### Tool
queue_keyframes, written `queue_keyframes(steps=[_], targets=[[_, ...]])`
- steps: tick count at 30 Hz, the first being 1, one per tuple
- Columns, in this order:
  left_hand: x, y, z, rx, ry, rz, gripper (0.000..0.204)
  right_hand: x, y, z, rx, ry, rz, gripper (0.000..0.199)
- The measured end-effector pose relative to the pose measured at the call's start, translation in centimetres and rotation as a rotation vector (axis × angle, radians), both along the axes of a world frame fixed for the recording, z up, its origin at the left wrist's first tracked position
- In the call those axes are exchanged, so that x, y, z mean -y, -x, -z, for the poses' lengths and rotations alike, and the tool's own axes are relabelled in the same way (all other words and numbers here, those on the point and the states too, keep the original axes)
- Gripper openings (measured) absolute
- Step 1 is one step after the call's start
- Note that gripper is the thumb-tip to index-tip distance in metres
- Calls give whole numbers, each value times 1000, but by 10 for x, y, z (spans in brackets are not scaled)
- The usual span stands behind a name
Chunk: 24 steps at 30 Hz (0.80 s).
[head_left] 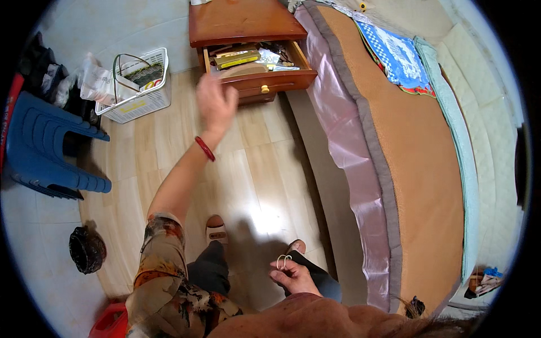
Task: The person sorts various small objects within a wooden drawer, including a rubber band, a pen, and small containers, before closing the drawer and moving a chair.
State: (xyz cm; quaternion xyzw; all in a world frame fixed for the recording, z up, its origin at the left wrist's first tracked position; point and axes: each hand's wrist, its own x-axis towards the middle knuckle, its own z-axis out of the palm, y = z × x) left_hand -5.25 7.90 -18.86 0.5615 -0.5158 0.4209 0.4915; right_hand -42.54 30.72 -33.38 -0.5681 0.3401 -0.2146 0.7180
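A reddish-brown wooden nightstand stands at the far side with its top drawer pulled out. Inside the drawer lie a flat yellow-gold box, white papers or packets and other small items that overlap. My left hand, a red bangle on its wrist, is stretched toward the drawer's front left corner. Its fingers are apart and slightly blurred, with nothing visible in them; whether they touch the drawer I cannot tell. Close to my body, my right hand pinches thin pale loops, like elastic bands or cord.
At right a bed with a brown mat and pink skirt runs alongside the tiled floor. To the left are a white plastic basket, stacked blue stools and a black bag-lined bin. Something red sits lower left.
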Motion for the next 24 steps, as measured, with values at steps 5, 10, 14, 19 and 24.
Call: queue_keyframes(steps=[5,10,14,19,24], targets=[[7,11,1,915,-647,-400,53,3,-2,-9,60,39,-56,26],[28,-27,-9,1212,-635,-759,66,16,2,-5,-42,29,-81,27],[54,-26,-25,1148,-690,-824,67,36,7,2,-32,70,-146,27],[89,-40,-51,1024,-791,-1081,60,41,7,-11,-119,96,-202,28],[121,-24,-70,665,-1015,-1056,42,45,13,-24,-146,131,-222,27]])
